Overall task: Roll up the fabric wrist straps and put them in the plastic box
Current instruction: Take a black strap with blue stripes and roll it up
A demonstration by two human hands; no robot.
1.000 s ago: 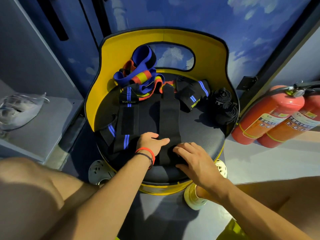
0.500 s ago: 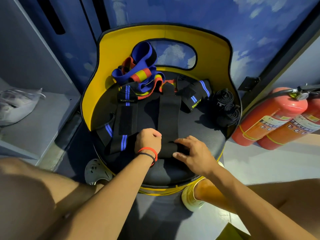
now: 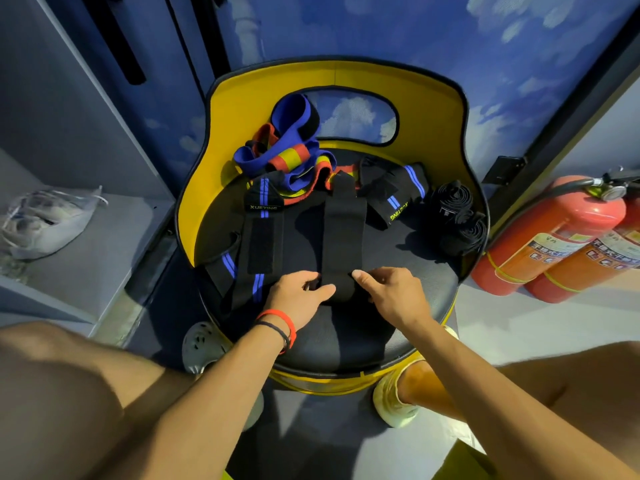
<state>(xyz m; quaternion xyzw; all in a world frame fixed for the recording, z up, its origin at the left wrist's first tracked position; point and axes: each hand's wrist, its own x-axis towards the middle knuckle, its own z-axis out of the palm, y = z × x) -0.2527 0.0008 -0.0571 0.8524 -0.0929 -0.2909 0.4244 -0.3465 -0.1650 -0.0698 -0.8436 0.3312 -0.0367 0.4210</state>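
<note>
A plain black wrist strap (image 3: 343,233) lies lengthwise down the middle of the black round seat (image 3: 408,271). Its near end is curled into a small roll, which my left hand (image 3: 299,296) and my right hand (image 3: 391,294) pinch from either side. Left of it lies a black strap with blue stripes (image 3: 259,244). Another blue-striped strap (image 3: 394,195) sits folded at the back right. Two rolled black straps (image 3: 457,220) stand at the right edge. A heap of blue, red and yellow bands (image 3: 287,154) lies at the back. No plastic box is in view.
The seat has a tall yellow backrest (image 3: 336,77) with a window cut in it. Two red fire extinguishers (image 3: 554,240) stand on the floor at right. A grey shelf at left holds a clear plastic bag (image 3: 45,220). My knees frame the bottom corners.
Both hands have closed in on the near end of the middle black strap and turned it up into a small roll. The view has shifted slightly.
</note>
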